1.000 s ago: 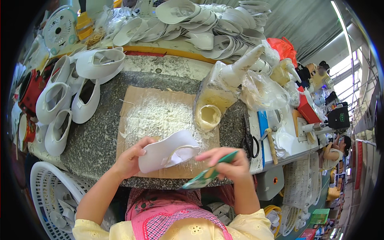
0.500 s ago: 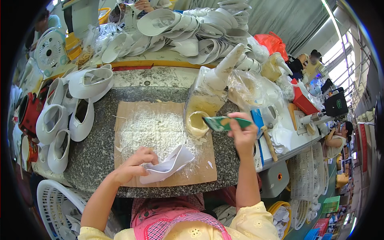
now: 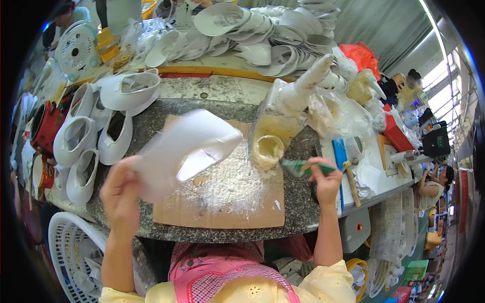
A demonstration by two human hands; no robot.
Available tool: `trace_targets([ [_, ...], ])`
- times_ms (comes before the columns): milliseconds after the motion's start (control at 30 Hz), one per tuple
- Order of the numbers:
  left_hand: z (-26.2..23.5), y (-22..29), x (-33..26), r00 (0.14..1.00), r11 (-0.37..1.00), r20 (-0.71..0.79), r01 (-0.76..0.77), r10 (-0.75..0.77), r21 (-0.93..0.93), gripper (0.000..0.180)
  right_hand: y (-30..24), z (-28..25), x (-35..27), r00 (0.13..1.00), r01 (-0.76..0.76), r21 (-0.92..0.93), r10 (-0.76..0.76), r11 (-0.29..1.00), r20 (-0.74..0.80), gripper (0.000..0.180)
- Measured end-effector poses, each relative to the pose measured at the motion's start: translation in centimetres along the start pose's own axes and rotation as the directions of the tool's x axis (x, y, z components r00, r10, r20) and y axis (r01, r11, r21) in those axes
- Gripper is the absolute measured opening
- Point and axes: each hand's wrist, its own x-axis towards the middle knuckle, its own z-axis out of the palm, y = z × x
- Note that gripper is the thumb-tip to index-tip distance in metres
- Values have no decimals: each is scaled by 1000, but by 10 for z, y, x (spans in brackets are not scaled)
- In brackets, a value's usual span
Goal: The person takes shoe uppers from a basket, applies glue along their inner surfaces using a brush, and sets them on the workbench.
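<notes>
My left hand (image 3: pixel 121 189) grips one end of a white shoe upper (image 3: pixel 169 144), raised above the stone worktop and smeared by motion. My right hand (image 3: pixel 326 184) is closed round a flat green tool (image 3: pixel 297 167), whose exact kind I cannot make out. The tool's tip is just right of the round mouth of a yellowish plastic glue container (image 3: pixel 273 113) with a long spout. Beneath the upper is a brown cardboard sheet (image 3: pixel 214 214), its middle crusted with whitish dried glue.
Several white shoe uppers (image 3: pixel 115 139) stand at the left of the granite worktop (image 3: pixel 197 235). More white pieces (image 3: pixel 222 20) are heaped behind. A wooden-handled hammer (image 3: pixel 352 184) lies at right. A white basket (image 3: pixel 70 222) is below left; a fan (image 3: pixel 77 52) stands far left.
My left hand has lifted the shoe upper from the cardboard, up and to the left. My right hand has moved the green tool off the container's mouth, slightly right and down.
</notes>
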Motion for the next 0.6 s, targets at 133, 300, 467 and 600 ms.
trace_targets([
  [133, 2, -22, 15, 949, 830, 287, -52, -132, 555, 21, -18, 19, -20, 971, -123, 111, 96, 986, 220, 8],
  [300, 24, -16, 38, 919, 743, 355, -116, -171, 659, 23, -15, 81, -39, 750, 461, 118, -457, 879, 479, 17],
  [467, 47, -16, 52, 860, 620, 469, -260, -200, 740, 24, -2, 109, -42, 618, 763, -226, -582, 605, 528, 19],
  [600, 49, -26, 46, 857, 575, 492, -326, -155, 750, 24, 8, 110, -57, 681, 683, -260, -467, 683, 564, 20],
])
